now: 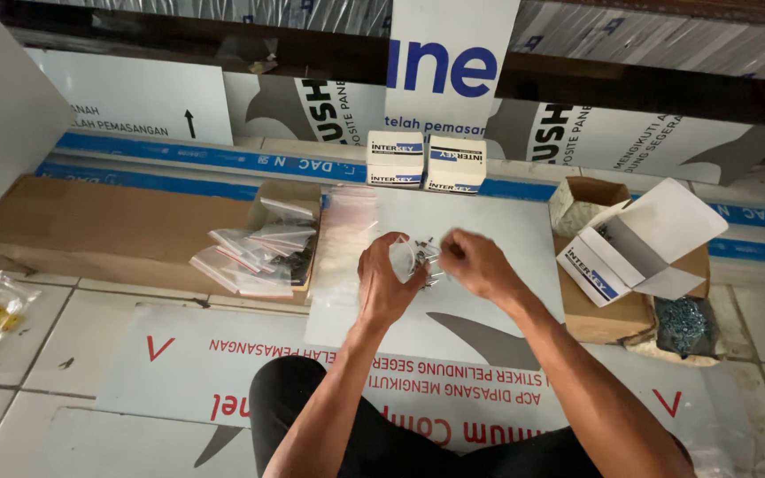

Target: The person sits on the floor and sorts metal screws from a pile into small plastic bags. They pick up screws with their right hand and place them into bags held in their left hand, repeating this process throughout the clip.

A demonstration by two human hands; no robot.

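Observation:
My left hand (382, 283) grips a small clear plastic bag (403, 257) by its mouth. My right hand (474, 262) is pinched shut just to the right of the bag's opening; its fingers seem to hold small dark screws. A little heap of loose screws (425, 252) lies on the white panel (489, 221) beneath and between both hands. Left of my hands lies a stack of empty clear bags (344, 235).
Filled small bags (254, 257) pile up on a long flat cardboard box (99, 230) at the left. Two small white boxes (425, 162) stand behind. An open white box (635, 243) sits on a cardboard carton at the right, with a bag of screws (683, 326) beside it.

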